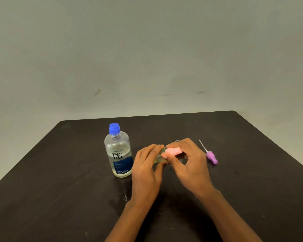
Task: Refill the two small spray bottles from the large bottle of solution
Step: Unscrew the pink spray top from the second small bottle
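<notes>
Both grips meet over the middle of the worktop, closed on one thing between them. My left grip (145, 165) curls its fingers round the small clear plastic spray bottle (159, 155), which lies tilted on its side in the air, neck pointing to my right. My right grip (191, 159) pinches the pink plastic sprayer top (173, 151) at that neck, thumb below and forefinger above, the other fingers loosely bent behind. Whether the pink top is seated fully on the bottle I cannot tell; my fingers cover the join.

Just to the left of my left grip stands the large clear bottle of solution (119, 154), upright on the dark brown worktop (59, 189), with a dark blue label on its front and its bright blue cap (114, 129) on. It is near my knuckles but not touching them, and liquid fills most of it.

To the right, apart from my right grip, a purple plastic sprayer head (212, 157) lies flat on the worktop, its thin white dip tube (203, 145) pointing away from me.

A small clear rim (177, 141) shows just behind my right fingers; too much of it is hidden to tell what it is.

A pale speck (125, 199) marks the worktop near my left wrist. Beyond the far edge rises a plain grey-green wall (147, 49).
</notes>
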Available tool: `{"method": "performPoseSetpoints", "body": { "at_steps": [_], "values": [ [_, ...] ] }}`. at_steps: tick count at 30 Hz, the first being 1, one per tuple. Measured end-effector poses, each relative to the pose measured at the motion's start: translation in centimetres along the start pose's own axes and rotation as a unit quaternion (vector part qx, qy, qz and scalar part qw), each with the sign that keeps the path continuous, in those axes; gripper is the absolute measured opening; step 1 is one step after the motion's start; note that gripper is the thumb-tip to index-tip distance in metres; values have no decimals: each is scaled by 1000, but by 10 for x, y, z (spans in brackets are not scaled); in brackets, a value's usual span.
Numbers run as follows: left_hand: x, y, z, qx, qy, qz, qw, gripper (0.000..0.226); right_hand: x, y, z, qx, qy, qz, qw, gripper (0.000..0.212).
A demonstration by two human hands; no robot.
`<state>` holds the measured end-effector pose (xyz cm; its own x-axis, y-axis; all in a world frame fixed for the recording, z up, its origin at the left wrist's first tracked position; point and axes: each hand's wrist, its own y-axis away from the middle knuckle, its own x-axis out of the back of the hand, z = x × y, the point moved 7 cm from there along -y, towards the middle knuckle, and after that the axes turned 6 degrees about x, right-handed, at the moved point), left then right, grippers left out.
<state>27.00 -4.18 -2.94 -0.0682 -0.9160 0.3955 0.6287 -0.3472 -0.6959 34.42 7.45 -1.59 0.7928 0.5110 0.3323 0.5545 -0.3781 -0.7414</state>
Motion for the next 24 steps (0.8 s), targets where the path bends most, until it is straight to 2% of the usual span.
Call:
{"method": "performPoseSetpoints", "body": {
  "at_steps": [7, 16, 22, 24],
  "values": [
    [0, -2, -1, -11, -8, -16, 1000, 48, 3, -2, -4, 4, -16, -18, 1000, 28],
    [-5, -8, -11, -5, 10, -107, 994, 44, 5, -4, -10, 60, -51, -58, 995, 15],
    [-8, -6, -16, -3, -5, -119, 993, 50, -1, 0, -11, 19, -77, -134, 988, 58],
    [-8, -6, -15, -3, -12, -117, 993, 52, -2, 1, -9, 20, -37, -114, 993, 56]
  ]
}}
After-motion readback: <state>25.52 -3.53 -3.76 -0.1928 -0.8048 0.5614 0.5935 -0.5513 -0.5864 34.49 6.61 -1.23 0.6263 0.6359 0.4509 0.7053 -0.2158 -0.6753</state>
